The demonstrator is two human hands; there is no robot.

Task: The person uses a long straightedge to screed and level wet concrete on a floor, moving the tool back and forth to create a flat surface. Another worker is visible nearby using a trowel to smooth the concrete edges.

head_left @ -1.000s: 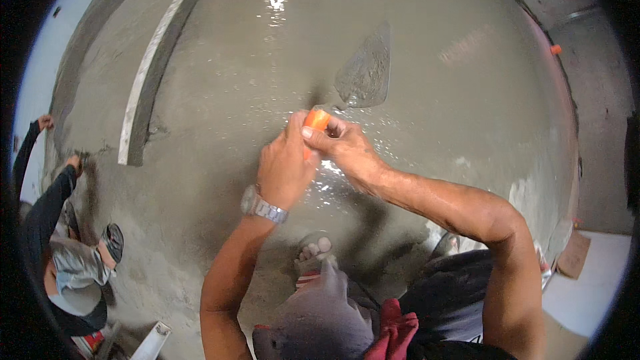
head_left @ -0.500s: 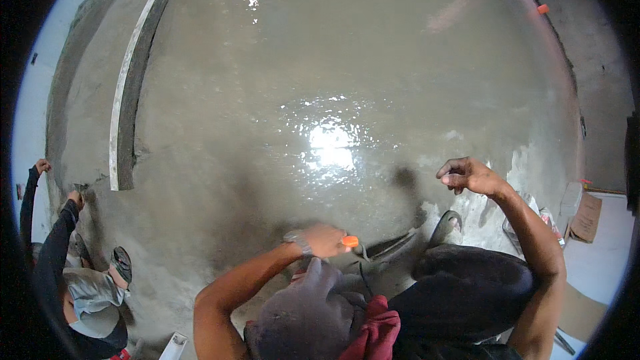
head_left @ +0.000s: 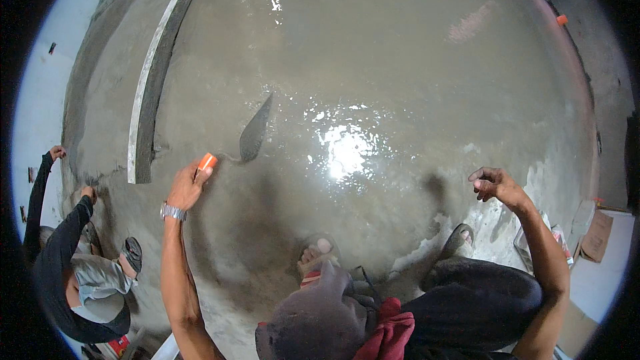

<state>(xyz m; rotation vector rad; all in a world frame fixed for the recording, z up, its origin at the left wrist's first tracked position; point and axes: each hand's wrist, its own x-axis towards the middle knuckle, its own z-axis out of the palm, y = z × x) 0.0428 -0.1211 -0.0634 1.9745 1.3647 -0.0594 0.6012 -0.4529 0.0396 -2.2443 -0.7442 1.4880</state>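
Observation:
My left hand (head_left: 187,185) grips the orange handle of a pointed trowel (head_left: 256,133). Its grey blade lies on the wet cement floor (head_left: 373,73), left of a bright glare patch. A metal watch sits on that wrist. My right hand (head_left: 493,183) hovers over the floor at the right, fingers loosely curled, holding nothing. My sandalled feet (head_left: 319,257) rest on the cement below, and my knees fill the lower edge.
A long straightedge (head_left: 152,87) lies on the cement at the upper left. A crouching person (head_left: 70,273) in dark sleeves works the floor's left edge with both hands. Cardboard (head_left: 597,233) and a small orange object (head_left: 562,19) lie at the right.
My right hand let go of the trowel and swung out right. My left hand carried the trowel down toward my knees, then out to the left, blade now on the cement.

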